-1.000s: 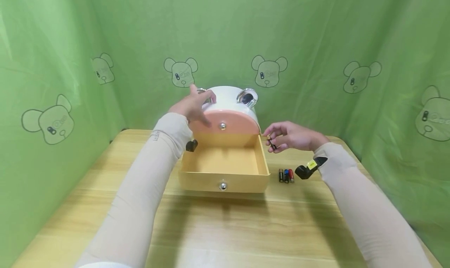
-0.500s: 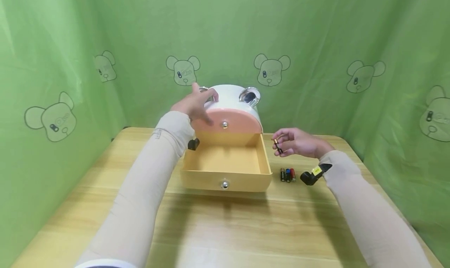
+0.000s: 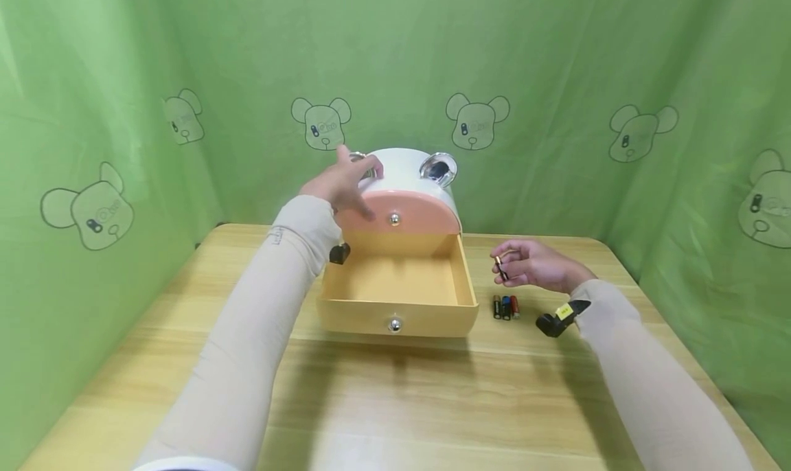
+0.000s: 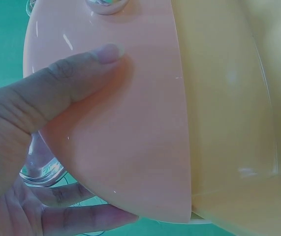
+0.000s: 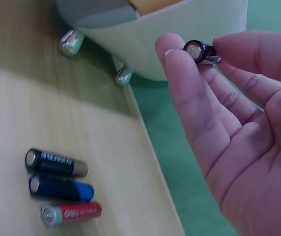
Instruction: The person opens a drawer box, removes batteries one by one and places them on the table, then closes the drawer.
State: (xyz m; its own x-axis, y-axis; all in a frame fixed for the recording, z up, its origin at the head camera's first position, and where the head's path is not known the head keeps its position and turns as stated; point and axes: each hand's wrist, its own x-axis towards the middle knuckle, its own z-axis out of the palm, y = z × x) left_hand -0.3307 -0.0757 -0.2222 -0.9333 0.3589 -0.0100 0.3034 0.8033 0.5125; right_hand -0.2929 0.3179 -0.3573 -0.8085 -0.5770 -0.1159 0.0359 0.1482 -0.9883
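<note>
On the table point(image 3: 395, 395), a yellow drawer point(image 3: 352, 318) juts towards the person, knob point(image 3: 395, 325) in front. Just right of it lie three batteries point(image 3: 506, 308) side by side: black, blue-and-black, red. Past them, the right hand point(image 3: 537, 265) pinches a dark battery point(image 3: 501, 270) between thumb and fingertips, above the table. Farther, the left hand point(image 3: 342, 184) grips the white box point(image 3: 398, 167), thumb on its pink front point(image 3: 426, 211), fingers round its side. Behind hangs a green curtain point(image 3: 395, 45) with bear heads point(image 3: 477, 123)

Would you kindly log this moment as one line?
left hand holds cabinet; right hand pinches battery; yellow drawer open; three batteries on table
</note>
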